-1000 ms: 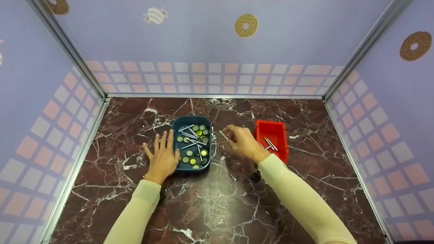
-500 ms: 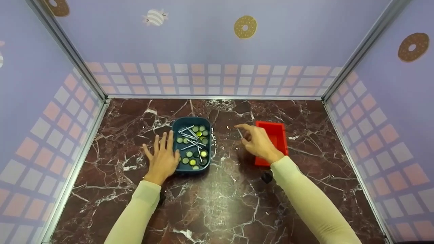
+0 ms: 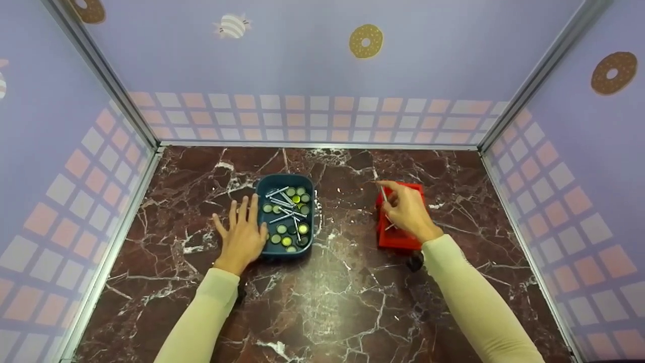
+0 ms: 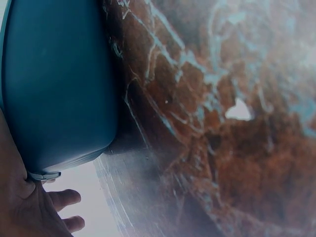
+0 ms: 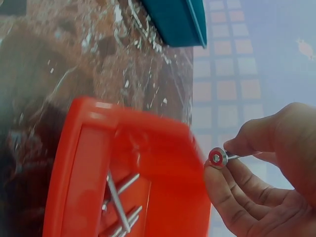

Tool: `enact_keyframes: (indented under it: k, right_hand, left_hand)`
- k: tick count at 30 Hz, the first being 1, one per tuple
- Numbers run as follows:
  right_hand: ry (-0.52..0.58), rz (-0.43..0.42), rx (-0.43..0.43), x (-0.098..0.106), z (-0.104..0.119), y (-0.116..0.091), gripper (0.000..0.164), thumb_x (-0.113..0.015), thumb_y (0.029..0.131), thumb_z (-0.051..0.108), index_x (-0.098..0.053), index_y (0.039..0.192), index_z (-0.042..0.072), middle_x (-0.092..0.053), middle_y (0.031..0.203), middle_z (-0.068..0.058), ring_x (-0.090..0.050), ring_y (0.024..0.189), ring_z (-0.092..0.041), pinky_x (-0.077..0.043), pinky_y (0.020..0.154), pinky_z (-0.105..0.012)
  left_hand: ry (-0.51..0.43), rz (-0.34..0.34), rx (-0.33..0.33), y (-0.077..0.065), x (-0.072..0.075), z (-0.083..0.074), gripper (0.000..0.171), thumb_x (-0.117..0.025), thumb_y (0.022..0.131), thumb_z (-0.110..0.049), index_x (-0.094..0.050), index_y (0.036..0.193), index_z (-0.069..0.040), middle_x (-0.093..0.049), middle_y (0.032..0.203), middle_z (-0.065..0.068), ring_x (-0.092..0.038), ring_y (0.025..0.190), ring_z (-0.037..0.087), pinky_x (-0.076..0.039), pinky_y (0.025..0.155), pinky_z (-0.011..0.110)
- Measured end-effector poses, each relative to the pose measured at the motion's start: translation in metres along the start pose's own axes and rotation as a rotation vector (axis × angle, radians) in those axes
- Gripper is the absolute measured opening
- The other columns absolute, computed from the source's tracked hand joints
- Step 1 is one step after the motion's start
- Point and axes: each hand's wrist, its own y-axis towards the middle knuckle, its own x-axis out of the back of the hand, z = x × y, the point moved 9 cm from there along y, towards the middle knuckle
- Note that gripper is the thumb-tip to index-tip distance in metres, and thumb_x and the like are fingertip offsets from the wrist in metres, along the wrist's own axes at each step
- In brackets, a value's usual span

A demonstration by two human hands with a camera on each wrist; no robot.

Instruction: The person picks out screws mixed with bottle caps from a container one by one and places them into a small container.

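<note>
My right hand point(image 3: 407, 209) pinches a silver screw point(image 5: 217, 157) between thumb and fingers, its round flat head towards the right wrist camera. It is over the red bin point(image 3: 400, 242), where several more silver screws point(image 5: 117, 200) lie. My left hand point(image 3: 241, 243) rests with spread, straight fingers at the left side of a dark blue tub point(image 3: 284, 255), its thumb at the rim. Inside the tub lie several silver screws point(image 3: 288, 214) and several round greenish-yellow discs point(image 3: 281, 229). The left wrist view shows the tub's smooth outer wall point(image 4: 59, 84).
The tub and bin stand apart on a dark red marbled surface point(image 3: 327, 292). Lilac panels point(image 3: 302, 60) with printed tiles and doughnuts enclose the back and both sides.
My right hand has moved right, from between the containers to over the red bin, carrying the screw. The red bin has shifted slightly. My left hand has stayed put at the tub.
</note>
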Motion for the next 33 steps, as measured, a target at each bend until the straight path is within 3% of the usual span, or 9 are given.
enact_keyframes:
  k: [9, 16, 33]
  right_hand:
    - [-0.116, -0.045, -0.008, 0.005, -0.018, -0.001, 0.063, -0.070, 0.091, -0.008, -0.073, 0.153, -0.001, -0.077, 0.094, -0.020, -0.072, 0.084, -0.036, -0.055, 0.080, -0.046]
    - [-0.168, -0.050, -0.038, 0.004, -0.028, -0.003, 0.058, -0.072, 0.091, -0.007, -0.071, 0.150, -0.007, -0.077, 0.100, -0.026, -0.074, 0.093, -0.044, -0.062, 0.085, -0.059]
    - [-0.213, -0.019, -0.081, -0.006, -0.039, -0.006, 0.056, -0.073, 0.094, -0.004, -0.070, 0.150, -0.007, -0.077, 0.110, -0.030, -0.074, 0.099, -0.047, -0.063, 0.090, -0.064]
  left_hand:
    - [-0.015, -0.006, -0.007, -0.002, 0.001, 0.000, 0.083, -0.058, 0.117, -0.032, -0.020, 0.188, -0.014, -0.028, 0.193, 0.022, -0.018, 0.181, 0.053, 0.002, 0.135, 0.093]
    - [-0.018, 0.015, -0.003, 0.000, 0.000, 0.000, 0.083, -0.055, 0.118, -0.033, -0.016, 0.189, -0.015, -0.024, 0.194, 0.023, -0.014, 0.182, 0.053, 0.008, 0.135, 0.092]
    - [0.000, -0.005, 0.005, -0.002, 0.001, 0.001, 0.082, -0.056, 0.118, -0.033, -0.020, 0.189, -0.015, -0.027, 0.193, 0.023, -0.017, 0.181, 0.053, 0.002, 0.135, 0.093]
